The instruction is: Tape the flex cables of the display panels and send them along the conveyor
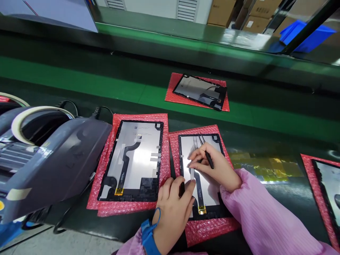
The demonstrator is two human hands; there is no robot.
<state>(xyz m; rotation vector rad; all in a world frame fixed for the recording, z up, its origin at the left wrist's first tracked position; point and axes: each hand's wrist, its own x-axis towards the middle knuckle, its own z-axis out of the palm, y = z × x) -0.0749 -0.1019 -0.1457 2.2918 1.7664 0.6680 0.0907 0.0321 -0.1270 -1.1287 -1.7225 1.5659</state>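
Silvery panel (204, 177) on near red wrap (212, 230) could scratch if your right hand (217, 166), pinching black tweezers (205, 152), slips while your left hand (175, 202) presses flat, holding nothing, on its edge.

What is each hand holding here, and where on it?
Right hand pinches black tweezers near mid-length; left hand only presses the display panel's lower left edge.

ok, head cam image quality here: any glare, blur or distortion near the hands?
Head view: sharp around the right hand and its tweezers; soft glare on the panel under the hands, brighter on the yellow tape patch; strong reflections on the far rail; conveyor edges bow from wide-angle distortion; grey machine at left is close and slightly soft; left hand casts little shadow.
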